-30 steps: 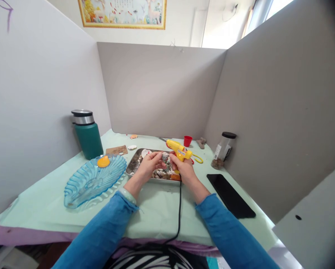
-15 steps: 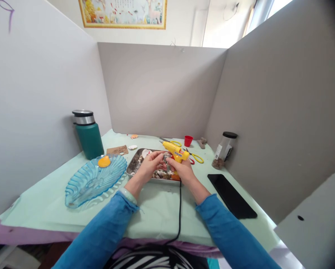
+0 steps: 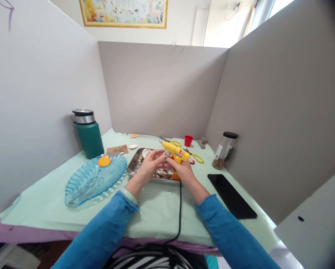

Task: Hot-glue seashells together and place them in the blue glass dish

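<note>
- Left hand (image 3: 150, 165): your thumb and fingertips pinch a small greyish piece (image 3: 167, 153) over the steel tray (image 3: 133, 164); the other fingers curl in behind it, slight gaps between them.
- Right hand (image 3: 184, 171): your fingers wrap the grip of the yellow glue gun (image 3: 173, 150); your thumb reaches toward 10 o'clock, right beside the piece. Can't tell whether it touches.
- Gun sits over the tray's 2 o'clock side, nozzle toward 10; its tip is hard to separate from the scissors (image 3: 176, 143) behind. Cord (image 3: 180, 209) drops toward 6, lost at the table edge.
- Your trigger finger is hidden; can't tell if it's pressed.
- Piece is partly covered by your fingers; shape and underside unclear.
- Shells and stones (image 3: 160, 174) in the tray are half blocked by your hands.
- From the tray: blue dish (image 3: 91, 186) at 9, green bottle (image 3: 89, 140) at 10, red cup (image 3: 188, 141) at 2, black slab (image 3: 231, 196) at 4.
</note>
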A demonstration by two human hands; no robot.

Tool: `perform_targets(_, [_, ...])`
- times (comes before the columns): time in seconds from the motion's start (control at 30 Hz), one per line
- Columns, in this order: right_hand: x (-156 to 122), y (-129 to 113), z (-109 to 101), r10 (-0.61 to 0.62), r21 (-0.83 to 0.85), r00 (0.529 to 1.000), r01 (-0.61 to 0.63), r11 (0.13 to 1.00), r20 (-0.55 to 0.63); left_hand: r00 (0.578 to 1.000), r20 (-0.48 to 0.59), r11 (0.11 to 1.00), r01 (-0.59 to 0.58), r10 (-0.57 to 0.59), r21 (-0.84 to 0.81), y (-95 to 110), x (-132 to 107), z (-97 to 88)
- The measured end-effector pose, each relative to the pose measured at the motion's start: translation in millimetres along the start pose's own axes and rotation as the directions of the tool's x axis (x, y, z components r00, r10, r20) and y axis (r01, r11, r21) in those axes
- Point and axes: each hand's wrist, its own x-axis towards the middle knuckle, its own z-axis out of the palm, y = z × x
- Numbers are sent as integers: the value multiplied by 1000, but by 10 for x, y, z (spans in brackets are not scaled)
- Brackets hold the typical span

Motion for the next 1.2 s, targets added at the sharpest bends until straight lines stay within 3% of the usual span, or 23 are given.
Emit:
perform_targets(0.13, [-14, -45, -7, 1, 97, 1000, -1, 995, 5, 1000, -13, 1000, -11, 11, -5, 14, -12, 11])
perform_targets(0.3, [11, -36, -28, 23, 208, 1000, -25, 978, 15, 998, 55, 1000, -20, 20, 10, 7, -6, -7])
perform_targets(0.87, [22, -21, -23, 26, 223, 1000, -26, 974, 4, 997, 73, 1000, -18, 18, 2, -30, 18, -35])
perform_targets(1.03, [23, -18, -20, 58, 208, 998, -57, 976, -1, 999, 37, 1000, 5, -5, -8, -44, 17, -41])
perform_targets(1.2, [28, -10, -16, 49, 200, 999, -50, 978, 7, 999, 4, 999, -45, 45, 3, -66, 40, -53])
